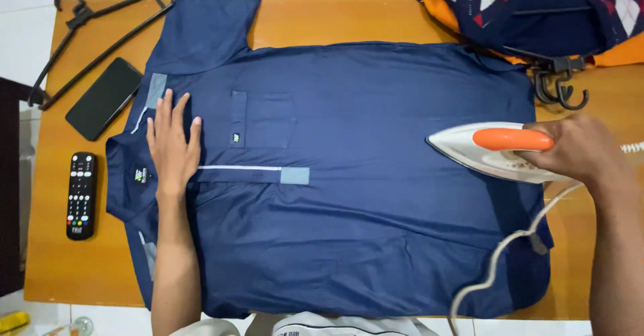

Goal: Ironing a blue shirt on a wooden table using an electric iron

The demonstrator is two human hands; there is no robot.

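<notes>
Pressing flat with fingers spread, the left hand pins the navy polo shirt at centre-left; the right hand grips the iron at right.

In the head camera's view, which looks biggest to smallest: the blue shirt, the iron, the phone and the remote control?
1. Blue shirt, by far the largest, covering most of the table.
2. Iron, held in the right hand.
3. Phone and remote control: they look about alike, so I won't rank them.

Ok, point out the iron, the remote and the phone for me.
Iron (469,149): head view, on its white body near the tip.
Remote (81,195): head view, on its keypad middle.
Phone (104,98): head view, on its dark screen.
</notes>
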